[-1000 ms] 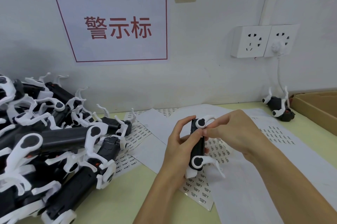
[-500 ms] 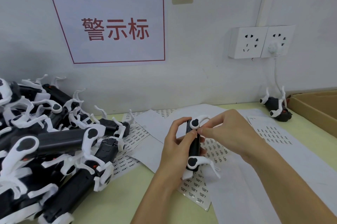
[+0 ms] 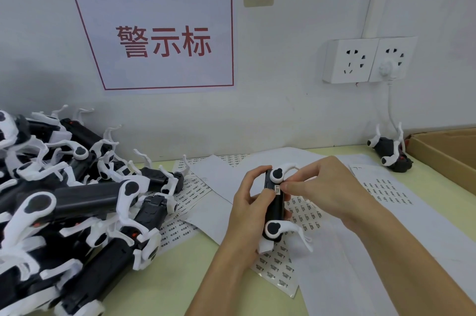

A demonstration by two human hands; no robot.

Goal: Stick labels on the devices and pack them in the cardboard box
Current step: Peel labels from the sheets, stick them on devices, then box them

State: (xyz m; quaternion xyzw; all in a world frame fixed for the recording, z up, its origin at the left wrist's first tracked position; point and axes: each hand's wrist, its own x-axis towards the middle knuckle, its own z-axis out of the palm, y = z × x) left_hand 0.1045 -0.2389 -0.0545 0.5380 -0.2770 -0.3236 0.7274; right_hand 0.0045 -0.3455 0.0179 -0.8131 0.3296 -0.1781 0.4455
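Black plastic with white curved clips at both ends, the long narrow device (image 3: 274, 206) stands above the white label sheets (image 3: 304, 215) near the table's middle, its long axis running near to far. The left hand (image 3: 248, 202) wraps it from the left, thumb pressed on its face. The right hand (image 3: 327, 187) comes from the right and pinches a small white printed label (image 3: 278, 190) against the far upper part of the body, just below the far clip. Pressing it flat looks like the next need. The brown cardboard box (image 3: 445, 153) lies well apart at far right, nearer the right hand.
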